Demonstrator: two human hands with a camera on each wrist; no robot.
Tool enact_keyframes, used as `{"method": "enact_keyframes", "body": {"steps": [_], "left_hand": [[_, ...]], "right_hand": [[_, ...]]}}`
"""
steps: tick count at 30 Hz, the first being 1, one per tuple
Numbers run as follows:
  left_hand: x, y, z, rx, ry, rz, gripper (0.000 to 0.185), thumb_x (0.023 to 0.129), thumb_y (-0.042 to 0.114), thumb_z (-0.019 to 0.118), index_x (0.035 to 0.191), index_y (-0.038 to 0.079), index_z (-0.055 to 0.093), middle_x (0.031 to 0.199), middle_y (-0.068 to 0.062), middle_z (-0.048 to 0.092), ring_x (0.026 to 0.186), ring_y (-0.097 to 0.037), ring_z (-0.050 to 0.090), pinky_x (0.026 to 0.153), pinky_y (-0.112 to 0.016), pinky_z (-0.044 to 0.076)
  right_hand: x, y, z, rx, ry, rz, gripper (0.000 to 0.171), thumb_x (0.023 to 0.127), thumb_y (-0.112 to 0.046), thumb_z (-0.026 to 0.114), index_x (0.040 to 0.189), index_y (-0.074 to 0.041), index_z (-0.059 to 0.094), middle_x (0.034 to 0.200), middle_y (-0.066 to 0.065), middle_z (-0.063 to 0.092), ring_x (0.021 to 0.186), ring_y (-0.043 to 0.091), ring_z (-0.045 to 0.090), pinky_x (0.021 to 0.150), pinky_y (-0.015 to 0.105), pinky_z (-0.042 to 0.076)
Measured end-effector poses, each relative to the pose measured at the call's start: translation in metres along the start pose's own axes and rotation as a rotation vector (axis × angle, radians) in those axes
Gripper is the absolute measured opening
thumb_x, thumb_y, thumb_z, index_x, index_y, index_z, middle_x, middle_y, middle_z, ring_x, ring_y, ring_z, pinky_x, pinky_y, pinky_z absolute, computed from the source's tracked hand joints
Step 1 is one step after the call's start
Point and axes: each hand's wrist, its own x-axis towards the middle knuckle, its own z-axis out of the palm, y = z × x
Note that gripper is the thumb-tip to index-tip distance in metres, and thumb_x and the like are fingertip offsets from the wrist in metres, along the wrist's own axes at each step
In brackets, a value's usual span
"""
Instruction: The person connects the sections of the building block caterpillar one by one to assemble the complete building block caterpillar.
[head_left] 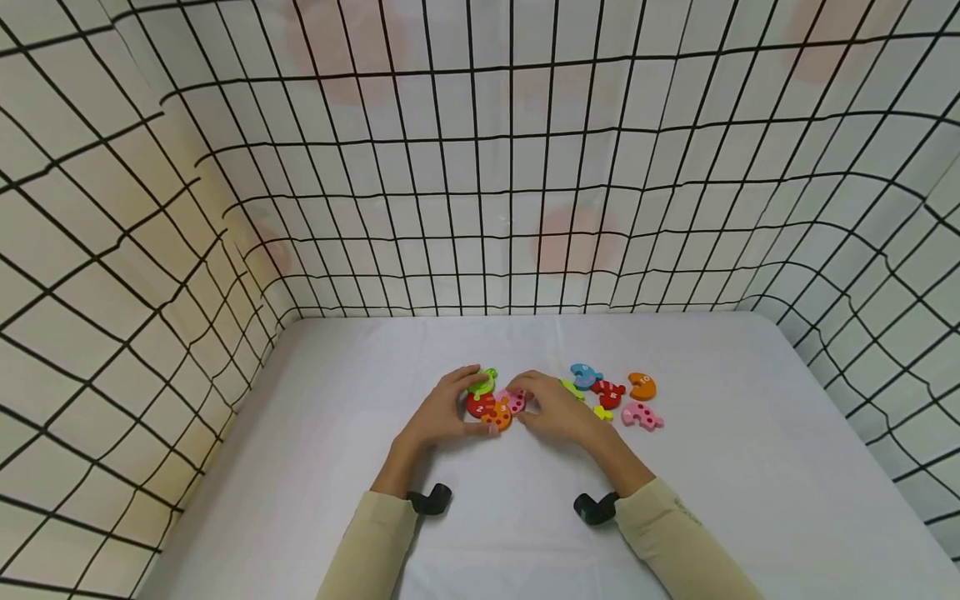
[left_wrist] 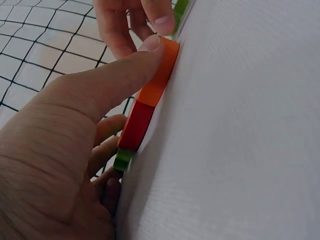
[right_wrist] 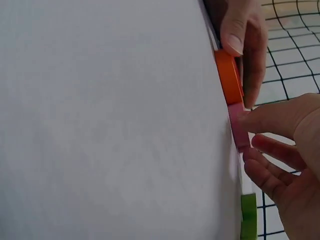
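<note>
Both hands meet at the middle of the white table [head_left: 300,467]. My left hand [head_left: 457,404] grips a row of joined flat puzzle pieces: a green piece [head_left: 482,382], a red piece [head_left: 478,404] and an orange piece [head_left: 498,417]. In the left wrist view its thumb [left_wrist: 145,55] presses the orange piece's [left_wrist: 161,75] edge, with the red piece [left_wrist: 136,125] and green piece [left_wrist: 121,159] behind. My right hand [head_left: 543,404] pinches a pink piece [head_left: 517,402] against the orange one. The right wrist view has the pink piece [right_wrist: 238,125] butting the orange piece [right_wrist: 229,75].
Loose pieces lie to the right of my hands: a blue one [head_left: 585,375], an orange one [head_left: 642,386], a red one [head_left: 608,393], a pink one [head_left: 641,415] and small yellow-green ones [head_left: 573,388]. Cloth walls with a black grid [head_left: 480,208] close off three sides.
</note>
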Motion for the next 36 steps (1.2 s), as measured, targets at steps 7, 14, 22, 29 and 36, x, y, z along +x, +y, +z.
{"method": "enact_keyframes", "body": {"steps": [7, 14, 22, 29, 36], "left_hand": [[0.000, 0.002, 0.001, 0.032, 0.005, -0.013, 0.087, 0.073, 0.051, 0.088, 0.149, 0.022, 0.055, 0.164, -0.003, 0.040, 0.154, -0.030, 0.032, 0.122, -0.060, 0.032], [-0.001, 0.000, 0.002, 0.038, 0.045, -0.042, 0.081, 0.075, 0.050, 0.086, 0.147, 0.024, 0.057, 0.165, -0.007, 0.035, 0.153, -0.034, 0.030, 0.120, -0.062, 0.034], [-0.001, 0.005, 0.004, 0.011, 0.043, 0.000, 0.079, 0.077, 0.046, 0.085, 0.146, 0.019, 0.058, 0.159, -0.010, 0.043, 0.148, -0.036, 0.037, 0.117, -0.063, 0.037], [-0.001, 0.006, 0.005, 0.023, 0.025, 0.000, 0.078, 0.079, 0.046, 0.083, 0.148, 0.021, 0.056, 0.161, -0.007, 0.041, 0.150, -0.034, 0.035, 0.119, -0.062, 0.035], [0.000, 0.005, 0.005, 0.045, 0.011, 0.000, 0.076, 0.080, 0.045, 0.082, 0.148, 0.023, 0.056, 0.162, -0.005, 0.041, 0.152, -0.033, 0.035, 0.119, -0.062, 0.034]], "right_hand": [[-0.012, 0.020, -0.018, 0.034, 0.054, 0.059, 0.038, 0.094, -0.018, 0.074, 0.131, -0.016, 0.066, 0.136, 0.002, 0.063, 0.109, 0.021, 0.060, 0.095, 0.042, 0.057], [-0.020, 0.038, -0.034, 0.006, 0.096, 0.084, 0.041, 0.092, -0.019, 0.076, 0.131, -0.009, 0.066, 0.136, 0.010, 0.063, 0.107, 0.027, 0.062, 0.099, 0.050, 0.055], [-0.023, 0.051, -0.036, -0.023, 0.043, 0.076, 0.044, 0.090, -0.008, 0.071, 0.133, -0.005, 0.065, 0.143, 0.016, 0.061, 0.127, 0.038, 0.057, 0.112, 0.057, 0.045], [-0.024, 0.054, -0.033, -0.038, 0.025, 0.100, 0.043, 0.090, -0.005, 0.065, 0.134, -0.007, 0.066, 0.137, 0.013, 0.064, 0.128, 0.035, 0.056, 0.115, 0.055, 0.044], [-0.027, 0.055, -0.033, -0.060, 0.024, 0.086, 0.042, 0.092, -0.009, 0.069, 0.134, -0.007, 0.066, 0.132, 0.011, 0.066, 0.115, 0.028, 0.060, 0.107, 0.050, 0.051]]}}
